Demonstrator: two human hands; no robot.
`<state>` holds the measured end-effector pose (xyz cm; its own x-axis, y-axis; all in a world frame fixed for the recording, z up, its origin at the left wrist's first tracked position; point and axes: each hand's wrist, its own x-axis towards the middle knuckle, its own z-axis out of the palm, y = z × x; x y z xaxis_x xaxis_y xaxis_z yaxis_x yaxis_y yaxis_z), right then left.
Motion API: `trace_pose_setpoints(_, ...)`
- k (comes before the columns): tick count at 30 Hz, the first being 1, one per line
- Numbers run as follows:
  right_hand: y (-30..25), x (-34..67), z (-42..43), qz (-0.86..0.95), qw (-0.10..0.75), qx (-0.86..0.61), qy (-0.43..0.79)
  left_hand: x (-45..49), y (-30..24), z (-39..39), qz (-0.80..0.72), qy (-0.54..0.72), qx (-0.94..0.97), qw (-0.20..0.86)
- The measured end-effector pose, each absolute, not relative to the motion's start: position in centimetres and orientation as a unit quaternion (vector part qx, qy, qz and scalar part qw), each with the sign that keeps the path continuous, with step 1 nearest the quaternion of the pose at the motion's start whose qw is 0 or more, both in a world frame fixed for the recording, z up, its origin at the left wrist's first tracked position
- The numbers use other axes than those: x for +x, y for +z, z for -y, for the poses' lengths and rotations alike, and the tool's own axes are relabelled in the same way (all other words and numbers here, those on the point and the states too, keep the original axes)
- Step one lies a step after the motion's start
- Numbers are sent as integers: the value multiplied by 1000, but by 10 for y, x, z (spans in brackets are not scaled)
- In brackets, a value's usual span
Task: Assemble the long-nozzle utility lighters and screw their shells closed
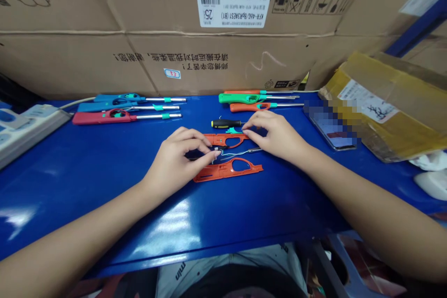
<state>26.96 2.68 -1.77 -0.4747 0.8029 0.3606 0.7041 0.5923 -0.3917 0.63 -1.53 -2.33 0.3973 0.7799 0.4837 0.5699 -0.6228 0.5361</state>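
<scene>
Two orange lighter casing halves lie apart on the blue table, the far half [218, 138] above the near half [226, 170]. My left hand [178, 160] is bent over their left ends, index finger and thumb closed at the far half; the fingers partly hide it. A small igniter part with thin wires [235, 153] lies by the left thumb tip, between the halves. My right hand [274, 134] pinches the right end of the far half. Just beyond are a green trigger piece [233, 131] and a black-and-yellow screwdriver [225, 124].
Blue lighters [120, 98] and a red lighter [104, 117] lie at the back left, green [240, 98] and orange lighters [249, 107] at the back centre. A power strip [31, 128] stands left; a phone [330, 125] and taped box [391, 107] are right. Cardboard [139, 9] walls the back.
</scene>
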Motion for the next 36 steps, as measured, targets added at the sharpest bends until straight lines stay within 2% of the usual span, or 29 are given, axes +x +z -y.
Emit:
trace_pose_setpoints(5, -28, 266, -31, 863, 234, -437, 99, 7, -24, 14, -429, 358, 814, 160)
trace_pose_setpoints(12, -32, 264, -33, 848, 261, -445, 122, 5, -25, 14, -435, 345, 813, 175)
trace_pose_setpoints(20, -16, 267, -24, 856, 345, -381, 56, 7, -27, 15, -456, 357, 792, 192)
trace_pose_setpoints(32, -3, 257, -1, 919, 313, -227, -82, 15, -19, 21, -466, 399, 714, 337)
trace_pose_setpoints(36, 1, 255, 4, 932, 289, -205, -80, 16, -19, 22, -471, 399, 675, 404)
